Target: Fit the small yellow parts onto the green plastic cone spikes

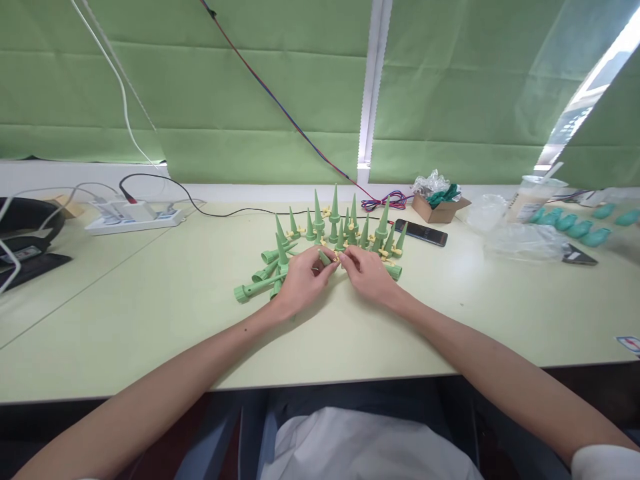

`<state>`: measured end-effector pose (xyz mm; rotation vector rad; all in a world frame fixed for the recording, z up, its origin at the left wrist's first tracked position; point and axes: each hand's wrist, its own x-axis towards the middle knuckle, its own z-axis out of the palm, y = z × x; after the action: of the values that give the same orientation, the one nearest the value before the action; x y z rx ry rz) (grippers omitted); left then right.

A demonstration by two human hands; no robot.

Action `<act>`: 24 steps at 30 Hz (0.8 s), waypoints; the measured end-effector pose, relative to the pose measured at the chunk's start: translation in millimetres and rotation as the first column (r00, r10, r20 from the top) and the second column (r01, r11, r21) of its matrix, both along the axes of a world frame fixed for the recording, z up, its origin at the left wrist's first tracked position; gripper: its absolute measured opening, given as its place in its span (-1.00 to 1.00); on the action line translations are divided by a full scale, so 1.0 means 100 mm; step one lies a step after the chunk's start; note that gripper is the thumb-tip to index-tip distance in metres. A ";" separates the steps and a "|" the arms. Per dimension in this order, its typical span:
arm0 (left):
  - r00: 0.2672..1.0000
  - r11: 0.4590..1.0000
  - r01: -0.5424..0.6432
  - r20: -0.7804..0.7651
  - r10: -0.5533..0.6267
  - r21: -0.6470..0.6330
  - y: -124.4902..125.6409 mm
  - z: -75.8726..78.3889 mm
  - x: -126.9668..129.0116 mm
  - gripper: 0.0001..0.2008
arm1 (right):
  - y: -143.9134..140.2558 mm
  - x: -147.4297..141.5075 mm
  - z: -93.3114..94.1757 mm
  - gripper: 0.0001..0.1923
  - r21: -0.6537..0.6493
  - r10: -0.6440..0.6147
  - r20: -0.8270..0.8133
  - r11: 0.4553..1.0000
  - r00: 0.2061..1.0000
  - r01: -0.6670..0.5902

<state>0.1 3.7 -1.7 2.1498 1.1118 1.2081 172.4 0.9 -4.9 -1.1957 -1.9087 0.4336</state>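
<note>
So both hands meet right over the middle of the bench. The left hand has its grip closed around one green cone spike, holding it sideways with the open end turned toward the other hand, which makes sense if you want that end reachable. The right hand pinches with thumb and forefinger right at that end; there's a speck of yellow there, probably one of the little yellow fittings, but it's too small for me to swear to it.

Just beyond both grips stands a cluster of upright cones, pointy ends up, yellow bits at their bases, parked wide end down so they stay put. To the left of the left grip, a loose pile of lying cones sits within easy reach, touching the hand's far side.

Further right of the right grip: a black phone, then a small cardboard box with plastic wrap, well clear of the work. A white power strip sits far off to the left.
</note>
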 end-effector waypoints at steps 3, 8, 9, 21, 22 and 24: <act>1.000 1.000 0.014 -0.019 -0.014 0.022 -0.01 0.00 0.00 -0.86 | 0.01 0.00 -0.01 -0.61 0.016 -0.015 0.037 1.000 0.999 0.014; 0.999 0.998 0.036 -0.041 -0.034 0.057 -0.01 0.00 0.01 -0.89 | 0.03 0.01 -0.02 -0.55 0.018 -0.017 0.072 1.000 0.997 0.015; 0.998 0.997 0.039 -0.043 -0.037 0.060 -0.02 0.00 0.01 -0.89 | 0.03 0.01 -0.03 -0.53 0.015 -0.013 0.075 1.000 0.997 0.012; 1.000 0.997 0.014 -0.010 -0.013 0.076 -0.01 0.01 0.02 -0.90 | 0.02 0.01 0.01 -0.46 -0.049 -0.040 -0.001 0.998 0.999 0.040; 1.000 0.997 -0.003 0.003 0.003 0.072 -0.01 0.01 0.02 -0.89 | 0.01 0.01 0.02 -0.51 -0.046 -0.025 -0.028 0.999 0.999 0.023; 0.999 0.998 -0.034 0.024 0.033 0.057 -0.01 0.02 0.01 -0.88 | -0.01 0.01 0.03 -0.66 -0.045 0.023 -0.081 0.999 0.996 -0.026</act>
<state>1.5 3.2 0.2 2.1620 1.1208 1.2908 173.3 -0.3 -2.3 -1.1685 -1.8551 0.5340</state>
